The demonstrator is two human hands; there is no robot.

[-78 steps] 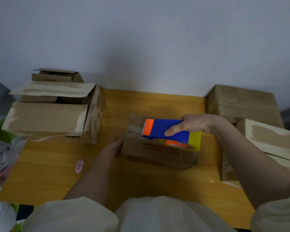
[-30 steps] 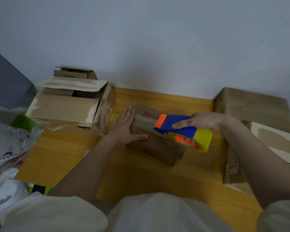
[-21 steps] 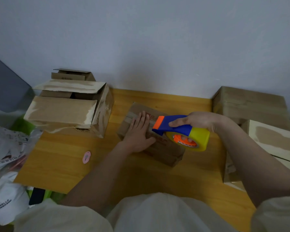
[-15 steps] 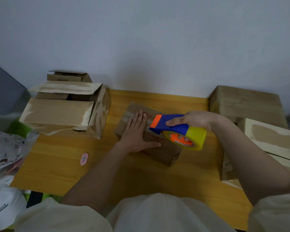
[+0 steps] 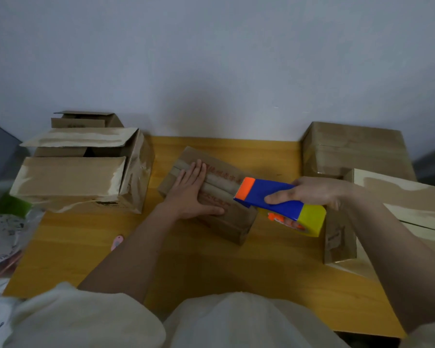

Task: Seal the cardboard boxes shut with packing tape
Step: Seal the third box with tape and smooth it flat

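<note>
Holding the small box flat, tape dispenser poised at its right end

Our left hand (image 5: 191,194) lies on the small box (image 5: 211,197) at the table (image 5: 274,267) centre, fingers together and flat over the flap seam; our right hand (image 5: 312,194) is clamped on the tape dispenser (image 5: 281,204), its orange edge over the box's right end. Next, we judge, the dispenser must meet the seam and run along it.

A small closed brown cardboard box (image 5: 212,197) is sitting mid-way on the yellow wooden table (image 5: 211,267), with the left hand (image 5: 190,194) lying flat on it (fingers toward the wall), the blue-and-yellow plastic tape dispenser (image 5: 278,199) hanging over its right end in the right hand (image 5: 319,192), and a large open-flapped cardboard box (image 5: 83,177) standing to its left.
</note>
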